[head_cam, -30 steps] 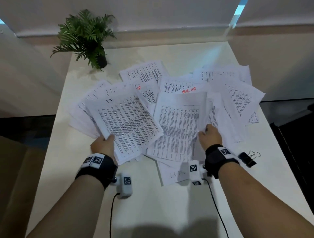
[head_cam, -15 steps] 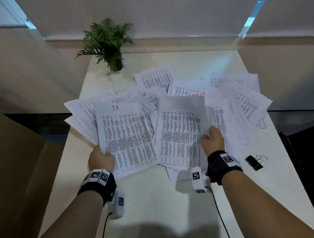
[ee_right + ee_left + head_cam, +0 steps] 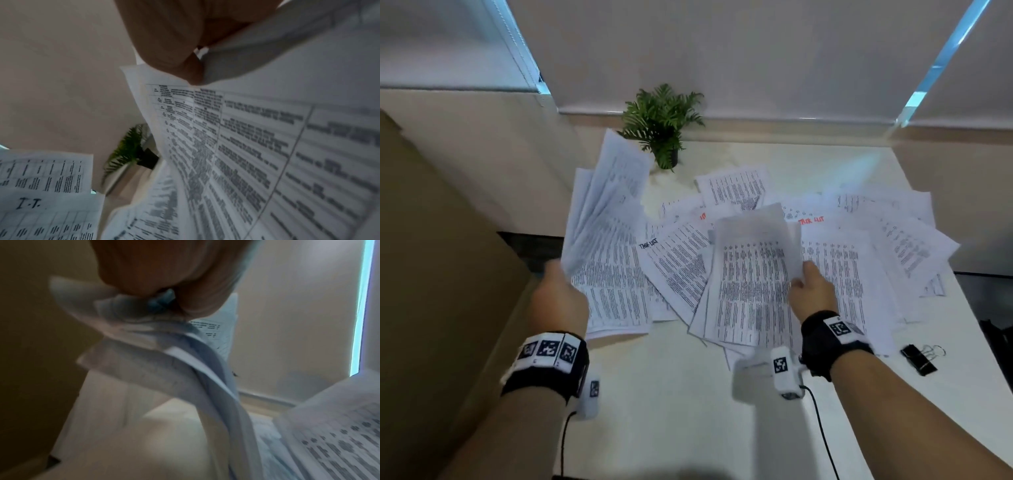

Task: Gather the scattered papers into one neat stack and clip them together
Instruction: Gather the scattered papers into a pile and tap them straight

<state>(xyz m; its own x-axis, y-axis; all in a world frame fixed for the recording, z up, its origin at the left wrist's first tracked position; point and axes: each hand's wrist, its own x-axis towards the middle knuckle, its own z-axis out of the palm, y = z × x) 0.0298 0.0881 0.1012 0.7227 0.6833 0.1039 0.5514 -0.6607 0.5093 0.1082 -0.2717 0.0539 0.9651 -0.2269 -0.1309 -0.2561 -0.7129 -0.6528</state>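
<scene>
Left hand (image 3: 560,301) lifting gripped bundle of papers (image 3: 609,240) higher off table (image 3: 688,411) than before; right hand (image 3: 813,294) pinching second bundle (image 3: 753,284). Gathering underway; merging bundles next. Clip (image 3: 918,358) waiting nearby.

White table (image 3: 688,411): scattered papers (image 3: 859,260), binder clip (image 3: 918,359), potted plant (image 3: 662,120).

papers (image 3: 852,260): printed sheets, scattered overlapping on table, some lifted | binder clip (image 3: 918,359): black, flat, near-right of papers
</scene>
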